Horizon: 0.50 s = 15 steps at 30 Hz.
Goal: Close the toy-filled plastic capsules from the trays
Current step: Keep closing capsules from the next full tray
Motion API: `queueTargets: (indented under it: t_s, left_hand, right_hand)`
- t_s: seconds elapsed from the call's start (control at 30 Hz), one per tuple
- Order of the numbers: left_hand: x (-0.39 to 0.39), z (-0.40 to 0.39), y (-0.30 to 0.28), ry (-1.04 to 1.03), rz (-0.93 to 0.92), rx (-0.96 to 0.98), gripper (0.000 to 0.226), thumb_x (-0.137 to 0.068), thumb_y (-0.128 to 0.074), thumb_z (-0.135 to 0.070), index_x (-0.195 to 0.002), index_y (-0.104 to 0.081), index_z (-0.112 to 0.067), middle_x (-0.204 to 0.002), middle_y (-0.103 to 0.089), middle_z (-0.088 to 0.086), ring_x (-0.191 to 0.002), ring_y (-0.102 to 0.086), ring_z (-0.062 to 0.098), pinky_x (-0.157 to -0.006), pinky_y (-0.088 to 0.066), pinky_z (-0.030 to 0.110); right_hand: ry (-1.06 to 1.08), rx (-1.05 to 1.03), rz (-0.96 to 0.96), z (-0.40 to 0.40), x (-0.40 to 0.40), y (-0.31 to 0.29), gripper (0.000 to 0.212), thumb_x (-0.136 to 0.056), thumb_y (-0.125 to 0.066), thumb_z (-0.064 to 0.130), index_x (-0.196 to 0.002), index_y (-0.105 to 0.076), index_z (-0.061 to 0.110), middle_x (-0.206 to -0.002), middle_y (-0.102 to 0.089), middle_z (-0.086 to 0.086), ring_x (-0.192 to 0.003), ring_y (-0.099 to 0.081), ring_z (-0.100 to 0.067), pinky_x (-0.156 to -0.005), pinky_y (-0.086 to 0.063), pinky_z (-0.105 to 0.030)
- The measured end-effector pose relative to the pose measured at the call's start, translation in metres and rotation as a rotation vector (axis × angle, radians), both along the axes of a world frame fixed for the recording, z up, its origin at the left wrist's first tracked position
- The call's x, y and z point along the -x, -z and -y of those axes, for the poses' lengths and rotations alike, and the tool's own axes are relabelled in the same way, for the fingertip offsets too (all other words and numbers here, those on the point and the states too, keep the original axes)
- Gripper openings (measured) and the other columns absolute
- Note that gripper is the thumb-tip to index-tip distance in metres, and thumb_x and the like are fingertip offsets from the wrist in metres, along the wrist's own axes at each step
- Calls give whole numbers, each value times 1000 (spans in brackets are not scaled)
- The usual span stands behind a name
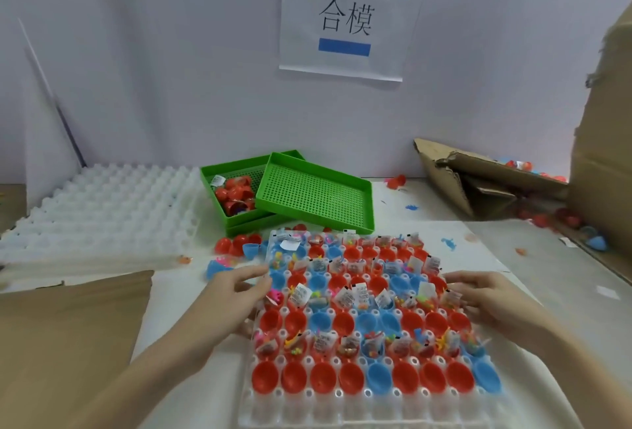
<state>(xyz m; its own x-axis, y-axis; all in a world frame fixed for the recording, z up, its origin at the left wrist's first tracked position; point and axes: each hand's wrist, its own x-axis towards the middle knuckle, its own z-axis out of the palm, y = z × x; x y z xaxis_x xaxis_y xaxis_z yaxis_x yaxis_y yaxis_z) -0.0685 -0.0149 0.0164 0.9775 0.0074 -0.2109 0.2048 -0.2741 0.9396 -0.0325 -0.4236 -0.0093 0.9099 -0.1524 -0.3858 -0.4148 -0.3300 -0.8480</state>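
The clear tray (309, 408) of open red and blue capsules (345, 322) lies on the table straight ahead, its long axis running away from the person, rows of empty halves alternating with toy-filled ones. The left hand (244, 288) rests at the tray's left edge, the right hand (478, 295) at its right edge, about equally near. Both have loosely spread fingers, seemingly gripping nothing, though the fingertips blur. Green baskets (314, 196) sit beyond.
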Motion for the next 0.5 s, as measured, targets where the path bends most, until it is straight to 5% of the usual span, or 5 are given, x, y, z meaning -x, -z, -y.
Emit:
queueTargets:
  t_s: [0.2,0.33,0.5]
  left_hand:
    - [-37,-6,1,-14,5,12,43,-104,-63,-28,-146,-57,-18,-97,-80,12,-76,-76,25,-58,-60,29]
    - [-53,-3,5,-6,25,5,48,-105,-61,-26,-150,-52,-15,-67,-75,-6,-53,-66,5,-50,-52,23]
    - [-68,-1,12,-57,74,-59,45,-106,-59,-27,-149,-53,-17,-88,-74,6,-54,-68,7,-53,-54,28]
  right_hand:
    - [-5,16,0,-21,-38,-11,13,-100,-63,12,-108,-71,19,-111,-72,-3,-103,-72,-20,-72,-62,-29]
    - [24,33,17,-30,-60,-14,13,-102,-61,11,-105,-70,18,-110,-71,-5,-104,-71,-22,-78,-60,-33]
    - [15,142,25,-38,-77,-17,18,-103,-58,10,-117,-70,13,-106,-70,-5,-98,-70,-19,-75,-60,-30]
